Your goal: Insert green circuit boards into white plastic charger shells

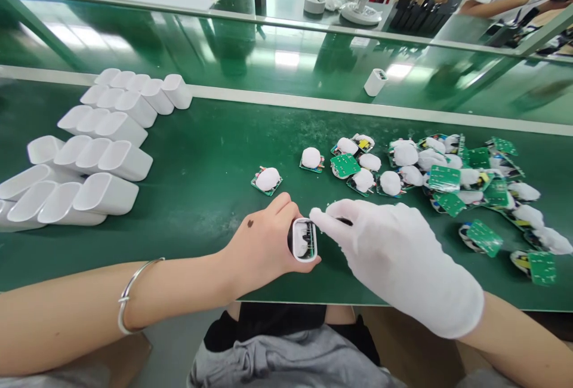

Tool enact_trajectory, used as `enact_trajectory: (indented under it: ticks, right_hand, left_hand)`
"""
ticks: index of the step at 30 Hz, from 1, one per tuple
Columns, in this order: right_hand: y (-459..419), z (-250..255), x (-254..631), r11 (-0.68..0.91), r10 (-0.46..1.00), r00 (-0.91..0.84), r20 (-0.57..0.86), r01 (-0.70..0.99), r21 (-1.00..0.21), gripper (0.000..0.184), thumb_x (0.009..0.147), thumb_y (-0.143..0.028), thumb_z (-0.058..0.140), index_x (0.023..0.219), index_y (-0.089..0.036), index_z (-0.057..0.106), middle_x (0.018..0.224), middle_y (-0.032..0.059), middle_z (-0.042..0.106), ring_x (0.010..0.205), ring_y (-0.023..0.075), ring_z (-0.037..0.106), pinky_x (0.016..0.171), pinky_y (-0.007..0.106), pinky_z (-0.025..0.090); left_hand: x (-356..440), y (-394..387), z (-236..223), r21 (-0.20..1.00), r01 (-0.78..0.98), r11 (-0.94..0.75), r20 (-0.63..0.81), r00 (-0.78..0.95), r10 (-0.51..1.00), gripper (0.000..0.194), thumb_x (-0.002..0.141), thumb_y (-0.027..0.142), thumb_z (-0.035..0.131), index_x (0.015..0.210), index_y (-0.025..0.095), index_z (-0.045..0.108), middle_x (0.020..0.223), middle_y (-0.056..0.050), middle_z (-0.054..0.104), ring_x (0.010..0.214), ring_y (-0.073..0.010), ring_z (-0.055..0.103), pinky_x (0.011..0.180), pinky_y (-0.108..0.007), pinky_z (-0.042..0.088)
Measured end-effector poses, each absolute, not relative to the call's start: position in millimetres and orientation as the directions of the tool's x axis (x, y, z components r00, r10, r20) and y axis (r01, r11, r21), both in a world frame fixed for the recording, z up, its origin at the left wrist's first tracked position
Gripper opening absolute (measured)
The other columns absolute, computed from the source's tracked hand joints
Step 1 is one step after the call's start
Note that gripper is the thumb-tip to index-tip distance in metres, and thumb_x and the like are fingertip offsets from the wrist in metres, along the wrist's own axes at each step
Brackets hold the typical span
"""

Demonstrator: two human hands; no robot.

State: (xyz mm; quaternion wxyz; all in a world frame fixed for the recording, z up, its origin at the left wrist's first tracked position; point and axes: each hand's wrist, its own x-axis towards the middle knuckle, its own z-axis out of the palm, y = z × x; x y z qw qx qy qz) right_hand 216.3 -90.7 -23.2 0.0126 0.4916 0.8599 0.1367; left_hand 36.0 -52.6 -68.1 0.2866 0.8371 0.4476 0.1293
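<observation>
My bare left hand is wrapped around a white plastic casing, its open end facing up toward me. Inside it sits a circuit board with white putty-like filler. In a white glove, my right hand is at the casing's right side, fingertips by the rim. Its fingers are bent together; a small dark spot shows between them, and what they hold, if anything, I cannot make out. Just beyond my left hand lies a circuit board with a white lump on it, and another such board lies farther right.
Rows of white casings lie at the left. Many green circuit boards with white lumps are heaped at the right. A lone white casing stands beyond the pale strip. Across the bench are a fan and other people.
</observation>
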Motion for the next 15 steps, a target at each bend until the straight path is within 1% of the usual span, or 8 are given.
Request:
enact_trajectory:
  ticks: [2,5,7,9,13,15]
  right_hand:
    - [-86.0,-24.1,219.4,0.498,0.834,-0.538,0.120,0.829,0.254,0.031,0.070,-0.005,0.051,0.086,-0.027,0.066,0.067,-0.0008,0.059,0.047,0.0115,0.038,0.050,0.029,0.012]
    - [-78.4,-26.1,224.6,0.534,0.797,-0.579,0.174,0.809,0.246,0.039,0.069,0.001,0.050,0.090,-0.027,0.066,0.076,-0.0004,0.063,0.055,0.0121,0.040,0.056,0.030,0.020]
    - [-75.2,-27.5,226.5,0.571,0.760,-0.614,0.212,0.788,0.232,0.041,0.068,0.003,0.049,0.091,-0.027,0.066,0.080,-0.0001,0.064,0.059,0.0133,0.040,0.061,0.031,0.023]
    - [-74.2,-28.7,226.7,0.592,0.742,-0.632,0.224,0.775,0.223,0.040,0.069,0.003,0.049,0.090,-0.027,0.066,0.081,0.0001,0.064,0.061,0.0142,0.039,0.064,0.032,0.024]
    - [-75.4,-30.2,225.8,0.562,0.756,-0.607,0.247,0.794,0.230,0.039,0.070,0.003,0.051,0.089,-0.027,0.066,0.080,0.0002,0.063,0.060,0.0145,0.036,0.063,0.032,0.022]
    - [-75.7,-30.5,226.3,0.579,0.746,-0.622,0.236,0.782,0.231,0.039,0.071,0.003,0.050,0.091,-0.026,0.067,0.081,0.0007,0.064,0.060,0.0143,0.036,0.064,0.032,0.023]
  left_hand:
    - [35.1,-51.7,-68.2,0.614,0.664,-0.427,-0.057,0.577,0.815,0.035,0.061,0.034,0.076,0.078,0.018,0.048,0.080,0.003,0.046,0.061,-0.0104,0.048,0.052,-0.023,0.041]
    - [34.5,-50.6,-68.1,0.626,0.655,-0.424,-0.066,0.586,0.807,0.034,0.062,0.034,0.074,0.079,0.019,0.049,0.080,0.003,0.045,0.061,-0.0100,0.046,0.053,-0.023,0.040]
    - [34.4,-49.6,-67.9,0.624,0.655,-0.426,-0.069,0.589,0.805,0.034,0.061,0.034,0.074,0.076,0.019,0.048,0.079,0.003,0.045,0.060,-0.0100,0.046,0.051,-0.022,0.038]
    - [34.5,-48.5,-67.5,0.625,0.652,-0.429,-0.072,0.596,0.800,0.033,0.062,0.034,0.073,0.075,0.019,0.047,0.079,0.003,0.045,0.061,-0.0103,0.046,0.051,-0.022,0.038]
    - [34.1,-47.1,-67.5,0.648,0.634,-0.421,-0.076,0.605,0.793,0.032,0.061,0.033,0.074,0.076,0.019,0.049,0.080,0.003,0.046,0.061,-0.0103,0.047,0.053,-0.023,0.039]
    - [33.6,-47.2,-68.0,0.655,0.629,-0.418,-0.079,0.608,0.790,0.033,0.061,0.033,0.075,0.076,0.019,0.050,0.080,0.003,0.046,0.062,-0.0104,0.047,0.053,-0.023,0.039]
